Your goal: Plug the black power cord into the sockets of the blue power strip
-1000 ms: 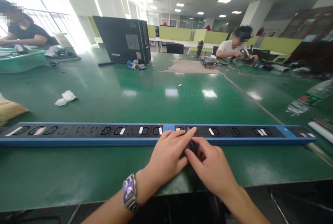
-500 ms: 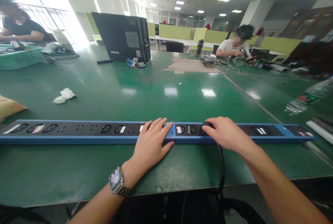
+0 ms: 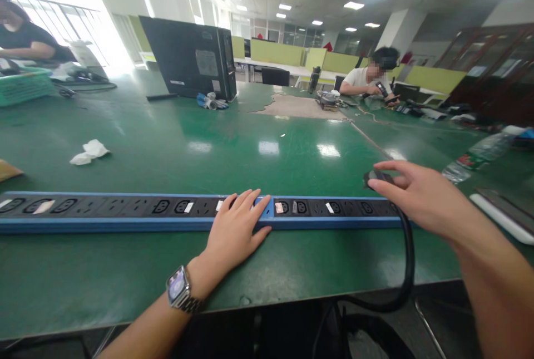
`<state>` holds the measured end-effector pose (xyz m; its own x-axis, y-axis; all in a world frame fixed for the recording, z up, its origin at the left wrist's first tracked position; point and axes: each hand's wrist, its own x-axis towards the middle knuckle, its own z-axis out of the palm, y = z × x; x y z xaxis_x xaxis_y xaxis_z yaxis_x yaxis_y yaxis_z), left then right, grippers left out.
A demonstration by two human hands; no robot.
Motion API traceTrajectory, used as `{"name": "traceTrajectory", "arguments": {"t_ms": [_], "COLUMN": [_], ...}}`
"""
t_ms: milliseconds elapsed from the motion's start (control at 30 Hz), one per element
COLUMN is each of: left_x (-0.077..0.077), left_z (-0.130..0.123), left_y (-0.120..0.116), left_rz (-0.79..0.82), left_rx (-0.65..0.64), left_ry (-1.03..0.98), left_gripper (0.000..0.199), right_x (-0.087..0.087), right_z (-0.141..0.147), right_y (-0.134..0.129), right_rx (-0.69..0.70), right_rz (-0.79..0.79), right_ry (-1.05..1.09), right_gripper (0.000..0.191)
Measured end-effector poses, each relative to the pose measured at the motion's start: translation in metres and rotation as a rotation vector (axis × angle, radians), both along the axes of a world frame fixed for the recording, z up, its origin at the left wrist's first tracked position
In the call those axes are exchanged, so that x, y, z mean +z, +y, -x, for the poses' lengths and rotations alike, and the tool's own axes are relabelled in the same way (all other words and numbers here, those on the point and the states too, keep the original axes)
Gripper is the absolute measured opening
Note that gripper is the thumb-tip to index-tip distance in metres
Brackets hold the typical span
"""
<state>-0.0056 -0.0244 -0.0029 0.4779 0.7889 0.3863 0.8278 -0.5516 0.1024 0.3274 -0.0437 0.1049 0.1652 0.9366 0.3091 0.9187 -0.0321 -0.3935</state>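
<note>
A long blue and black power strip [image 3: 137, 226] with several sockets lies across the near part of the green table. My left hand [image 3: 236, 225], a watch on its wrist, rests flat over the strip near its blue section, fingers spread. Above the strip's right part, my right hand [image 3: 421, 195] pinches a black power plug [image 3: 377, 177], which is clear of the sockets. From the plug a thick black cable [image 3: 409, 259] hangs down in a loop past the table's front edge. My right hand and forearm hide the strip's right end.
A black computer case [image 3: 187, 61] stands at the back, gloves [image 3: 212, 101] beside it. Crumpled tissue [image 3: 89, 151] lies at left, a plastic bottle [image 3: 479, 153] at right. A green basket [image 3: 27, 87] sits far left. Two other people sit at the table's far sides.
My right hand has lifted the plug off the strip and carried it up and to the right, the cable following. My left hand stays on the strip. The view has shifted slightly.
</note>
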Motion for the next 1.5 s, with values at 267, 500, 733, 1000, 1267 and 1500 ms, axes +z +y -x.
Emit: {"name": "traceTrajectory", "arguments": {"t_ms": [267, 500, 733, 1000, 1267, 1500], "left_x": [-0.002, -0.003, 0.009, 0.012, 0.008, 0.009], "left_z": [0.000, 0.002, -0.007, -0.008, 0.101, 0.116], "left_y": [0.000, 0.000, -0.006, -0.024, 0.003, 0.008], "left_rz": [-0.008, 0.006, 0.073, -0.208, -0.108, 0.068], "left_rx": [0.007, 0.001, -0.071, -0.171, 0.296, 0.086], "left_ry": [0.007, -0.004, -0.133, -0.374, -0.555, -0.383], "left_gripper": [0.055, 0.055, 0.088, 0.046, 0.037, 0.043], "right_x": [-0.062, -0.071, -0.045, -0.029, -0.110, -0.138], "right_z": [-0.091, -0.098, -0.017, 0.136, 0.069, 0.068], "right_y": [0.010, 0.017, 0.000, -0.026, 0.010, 0.012], "right_rx": [-0.021, 0.051, -0.100, 0.535, 0.112, 0.118], "right_rz": [0.174, 0.199, 0.055, 0.257, -0.246, -0.415], "right_ry": [-0.155, -0.300, -0.248, 0.658, 0.066, -0.115], "right_gripper": [0.043, 0.037, 0.037, 0.043, 0.029, 0.022]}}
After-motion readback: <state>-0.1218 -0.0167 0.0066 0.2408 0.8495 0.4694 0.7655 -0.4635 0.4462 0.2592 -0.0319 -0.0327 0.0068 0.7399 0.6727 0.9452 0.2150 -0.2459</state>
